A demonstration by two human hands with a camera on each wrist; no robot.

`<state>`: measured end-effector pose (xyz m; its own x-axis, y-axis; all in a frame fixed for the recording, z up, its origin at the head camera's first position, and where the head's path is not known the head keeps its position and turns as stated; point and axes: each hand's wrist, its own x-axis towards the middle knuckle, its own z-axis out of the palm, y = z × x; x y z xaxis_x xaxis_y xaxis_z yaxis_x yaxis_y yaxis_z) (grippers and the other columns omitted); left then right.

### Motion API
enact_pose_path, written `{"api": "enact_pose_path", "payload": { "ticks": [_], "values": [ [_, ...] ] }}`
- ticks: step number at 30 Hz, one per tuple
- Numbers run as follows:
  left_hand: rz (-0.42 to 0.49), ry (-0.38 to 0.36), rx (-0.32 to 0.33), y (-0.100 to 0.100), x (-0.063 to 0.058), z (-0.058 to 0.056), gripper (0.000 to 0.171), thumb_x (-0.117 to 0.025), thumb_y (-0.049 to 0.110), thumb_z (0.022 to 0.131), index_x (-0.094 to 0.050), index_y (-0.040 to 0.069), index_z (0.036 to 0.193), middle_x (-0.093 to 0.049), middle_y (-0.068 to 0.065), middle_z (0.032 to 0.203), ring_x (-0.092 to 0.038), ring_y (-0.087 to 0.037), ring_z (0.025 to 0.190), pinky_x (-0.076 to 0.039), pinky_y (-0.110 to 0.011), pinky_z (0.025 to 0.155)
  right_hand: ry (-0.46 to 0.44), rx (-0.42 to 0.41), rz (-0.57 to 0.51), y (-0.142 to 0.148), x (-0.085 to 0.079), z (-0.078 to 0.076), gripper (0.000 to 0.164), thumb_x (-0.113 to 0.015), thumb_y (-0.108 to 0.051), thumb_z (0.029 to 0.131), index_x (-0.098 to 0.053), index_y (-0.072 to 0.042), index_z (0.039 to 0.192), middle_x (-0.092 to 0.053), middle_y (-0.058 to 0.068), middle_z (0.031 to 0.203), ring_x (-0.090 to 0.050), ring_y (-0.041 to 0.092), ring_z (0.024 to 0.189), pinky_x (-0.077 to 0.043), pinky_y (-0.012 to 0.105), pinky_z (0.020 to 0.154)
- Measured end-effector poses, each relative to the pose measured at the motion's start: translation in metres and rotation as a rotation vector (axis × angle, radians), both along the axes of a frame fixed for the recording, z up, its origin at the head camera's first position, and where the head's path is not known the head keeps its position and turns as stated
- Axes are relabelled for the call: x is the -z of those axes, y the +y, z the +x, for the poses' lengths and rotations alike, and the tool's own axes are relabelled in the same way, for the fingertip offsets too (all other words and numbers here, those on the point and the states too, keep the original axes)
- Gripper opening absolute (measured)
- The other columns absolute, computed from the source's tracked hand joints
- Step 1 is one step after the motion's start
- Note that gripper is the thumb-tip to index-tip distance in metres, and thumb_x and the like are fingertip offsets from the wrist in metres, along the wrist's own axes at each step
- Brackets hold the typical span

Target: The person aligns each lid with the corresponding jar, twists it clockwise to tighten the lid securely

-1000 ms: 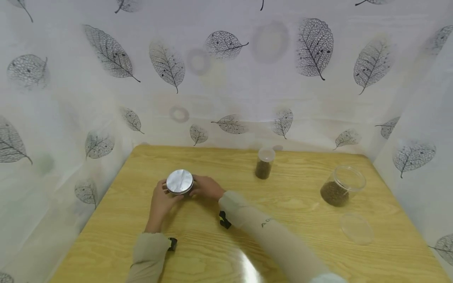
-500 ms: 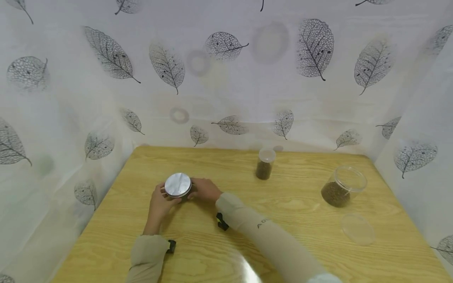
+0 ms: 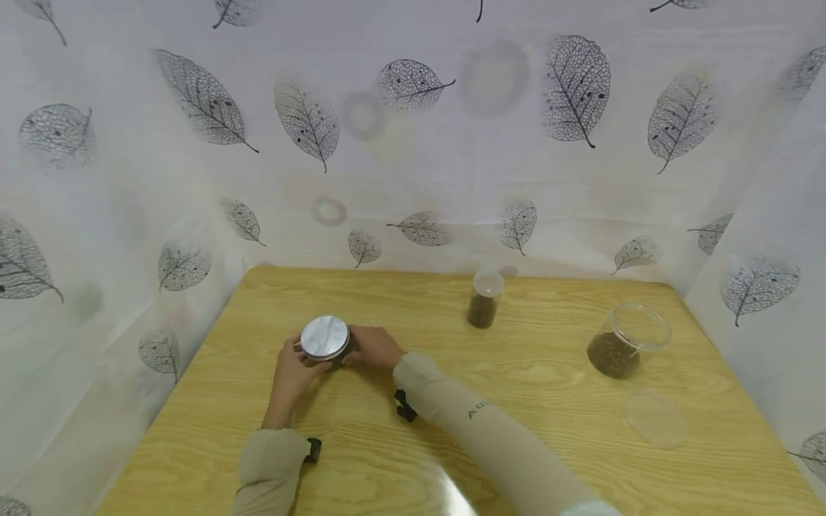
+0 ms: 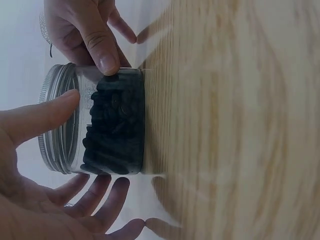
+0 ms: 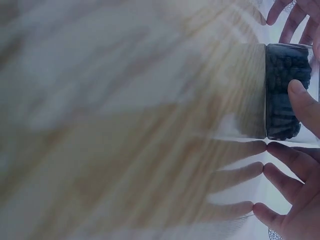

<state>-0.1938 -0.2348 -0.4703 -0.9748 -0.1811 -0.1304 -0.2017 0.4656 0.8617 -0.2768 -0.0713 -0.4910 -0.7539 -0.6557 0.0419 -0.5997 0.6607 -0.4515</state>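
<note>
A clear jar (image 4: pixel 114 122) with a silver lid (image 3: pixel 325 337) stands upright on the table's left part, partly filled with dark beans or seeds. My left hand (image 3: pixel 292 371) holds its left side; in the left wrist view the thumb lies against the jar just under the lid. From the right, my right hand (image 3: pixel 379 347) grips the same jar, its thumb (image 5: pixel 299 92) across the glass in the right wrist view. Some fingertips of both hands reach down to the table surface beside the base. The lid sits on the jar's mouth.
A small clear container (image 3: pixel 482 307) with brown contents stands toward the back. At the right is a wider open jar (image 3: pixel 616 351), part-filled with brown bits, and a flat translucent disc (image 3: pixel 654 419) lies before it. A leaf-patterned curtain (image 3: pixel 426 158) surrounds the wooden table (image 3: pixel 516 444).
Both hands have shifted the jar slightly left and toward me since a second ago. Over the last half second, hands and jar stay put.
</note>
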Motion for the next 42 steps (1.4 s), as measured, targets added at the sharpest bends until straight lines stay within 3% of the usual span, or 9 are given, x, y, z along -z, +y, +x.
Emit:
{"api": "enact_pose_path", "payload": {
  "ticks": [7, 12, 16, 21, 24, 27, 32, 37, 42],
  "values": [
    [-0.069, -0.044, -0.004, 0.002, -0.001, 0.007, 0.096, -0.071, 0.017, 0.083, -0.002, -0.011, 0.143, -0.021, -0.039, 0.139, -0.03, -0.054, 0.128, -0.031, -0.062, 0.105, 0.073, 0.008, 0.063, 0.016, 0.004, -0.001, 0.071, -0.07, -0.049, 0.078, -0.048, -0.01, 0.134, -0.06, 0.004, 0.129, -0.06, 0.017, 0.115, -0.047, 0.03, 0.098],
    [-0.179, -0.021, -0.027, 0.008, -0.007, 0.018, 0.102, -0.071, 0.026, 0.083, 0.003, -0.007, 0.144, -0.012, -0.041, 0.14, -0.022, -0.057, 0.128, -0.032, -0.068, 0.099, 0.064, 0.05, 0.146, 0.037, -0.009, 0.007, 0.072, -0.064, -0.05, 0.084, -0.043, -0.008, 0.138, -0.056, 0.005, 0.135, -0.056, 0.019, 0.12, -0.042, 0.039, 0.104],
    [-0.259, 0.064, -0.069, 0.019, -0.011, 0.026, 0.1, -0.072, 0.027, 0.081, -0.002, -0.006, 0.145, -0.014, -0.04, 0.14, -0.022, -0.056, 0.127, -0.033, -0.068, 0.097, 0.087, 0.094, 0.151, 0.061, -0.025, 0.021, 0.07, -0.062, -0.047, 0.086, -0.041, -0.008, 0.14, -0.054, 0.007, 0.137, -0.053, 0.022, 0.124, -0.035, 0.047, 0.108],
    [-0.32, 0.264, -0.145, 0.036, -0.013, 0.03, 0.092, -0.076, 0.02, 0.076, -0.018, -0.003, 0.143, -0.022, -0.034, 0.139, -0.019, -0.05, 0.128, -0.021, -0.065, 0.101, 0.274, 0.096, 0.104, 0.092, -0.041, 0.038, 0.059, -0.063, -0.041, 0.088, -0.05, -0.006, 0.133, -0.06, 0.011, 0.128, -0.055, 0.025, 0.121, -0.036, 0.051, 0.106],
    [-0.334, 0.365, -0.151, 0.048, -0.017, 0.03, 0.086, -0.078, 0.017, 0.073, -0.027, 0.0, 0.14, -0.025, -0.031, 0.137, -0.018, -0.048, 0.128, -0.019, -0.063, 0.1, 0.413, 0.083, 0.073, 0.113, -0.053, 0.051, 0.05, -0.065, -0.038, 0.087, -0.056, -0.008, 0.127, -0.064, 0.008, 0.121, -0.058, 0.024, 0.115, -0.04, 0.051, 0.102],
    [-0.334, 0.392, -0.1, 0.063, -0.023, 0.03, 0.083, -0.077, 0.017, 0.074, -0.03, 0.004, 0.14, -0.024, -0.028, 0.139, -0.016, -0.047, 0.129, -0.02, -0.063, 0.1, 0.55, 0.071, 0.064, 0.134, -0.066, 0.066, 0.041, -0.067, -0.035, 0.086, -0.061, -0.012, 0.119, -0.068, 0.004, 0.113, -0.061, 0.022, 0.108, -0.043, 0.05, 0.099],
    [-0.331, 0.479, 0.015, 0.091, -0.025, 0.03, 0.076, -0.075, 0.018, 0.076, -0.035, 0.007, 0.139, -0.027, -0.025, 0.138, -0.02, -0.043, 0.127, -0.024, -0.06, 0.1, 0.674, 0.071, 0.06, 0.168, -0.085, 0.088, 0.035, -0.073, -0.03, 0.081, -0.066, -0.013, 0.111, -0.069, 0.001, 0.105, -0.062, 0.02, 0.102, -0.045, 0.049, 0.096],
    [-0.265, 0.627, 0.168, 0.123, -0.024, 0.028, 0.07, -0.074, 0.013, 0.074, -0.04, 0.007, 0.135, -0.034, -0.021, 0.135, -0.028, -0.038, 0.124, -0.027, -0.056, 0.098, 0.726, 0.067, 0.05, 0.201, -0.095, 0.104, 0.036, -0.076, -0.029, 0.077, -0.067, -0.012, 0.108, -0.069, 0.001, 0.102, -0.064, 0.02, 0.098, -0.047, 0.048, 0.093],
    [-0.146, 0.63, 0.366, 0.16, -0.024, 0.025, 0.067, -0.073, 0.01, 0.077, -0.041, 0.01, 0.135, -0.036, -0.012, 0.135, -0.031, -0.032, 0.123, -0.034, -0.051, 0.096, 0.72, 0.072, 0.029, 0.238, -0.099, 0.118, 0.04, -0.078, -0.028, 0.074, -0.067, -0.009, 0.107, -0.069, 0.003, 0.099, -0.064, 0.021, 0.095, -0.047, 0.051, 0.091]
  ]
}}
